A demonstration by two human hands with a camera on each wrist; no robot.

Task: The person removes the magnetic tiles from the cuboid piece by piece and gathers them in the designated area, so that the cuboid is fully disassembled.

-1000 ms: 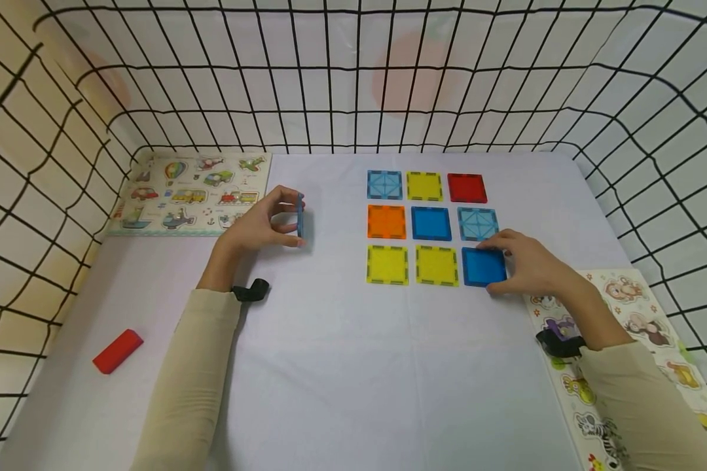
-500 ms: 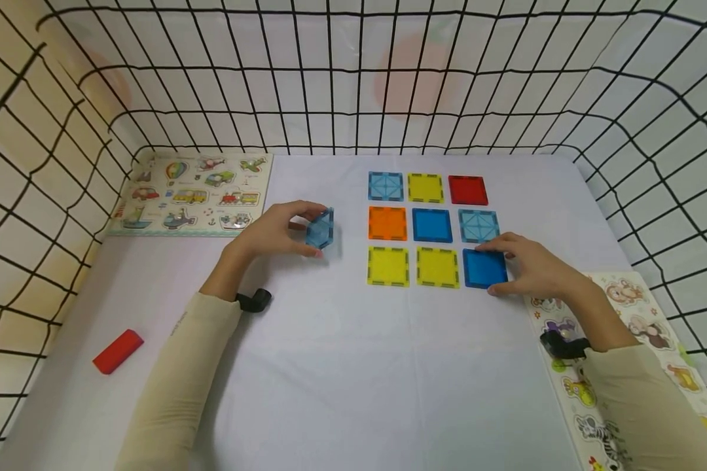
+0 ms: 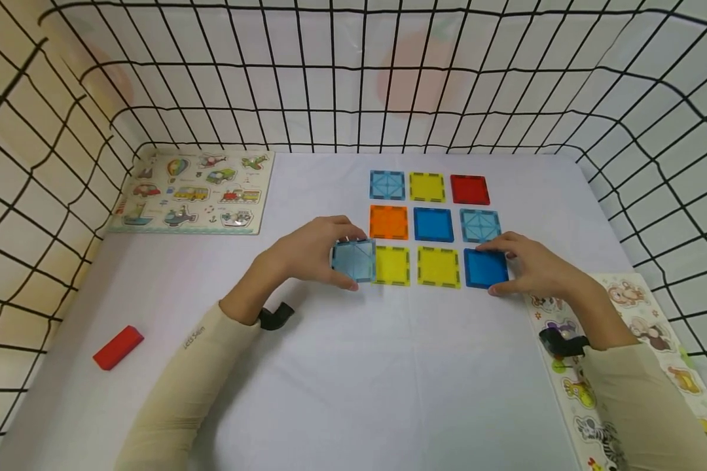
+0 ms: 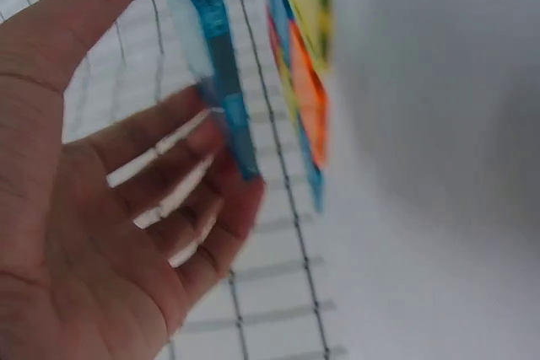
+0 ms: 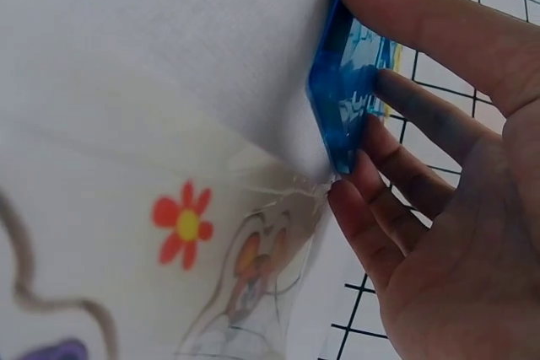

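My left hand (image 3: 309, 252) pinches a translucent light blue magnetic tile (image 3: 353, 260) by its edges, thumb on the near side and fingers on the far side. It is held above the tablecloth and overlaps the left edge of a yellow tile (image 3: 395, 266) in the head view. With thumb and fingertips, my right hand (image 3: 530, 265) grips a dark blue magnetic tile (image 3: 484, 268) at the near right corner of a three-by-three arrangement. Beside it lie another yellow tile (image 3: 438, 267) and a light blue tile (image 3: 480, 226). Orange (image 3: 389, 222), blue (image 3: 433, 225) and red (image 3: 470, 190) tiles lie farther back.
A vehicle puzzle board (image 3: 194, 222) lies at the back left. An animal board (image 3: 636, 294) lies under the right forearm. At the left sits a red block (image 3: 118, 347). A black wire fence (image 3: 330, 111) encloses the back and sides of the white table.
My left hand has carried the light blue tile rightward and nearer to the arrangement, turning its broad face toward the head camera. The right hand stays at the dark blue tile.
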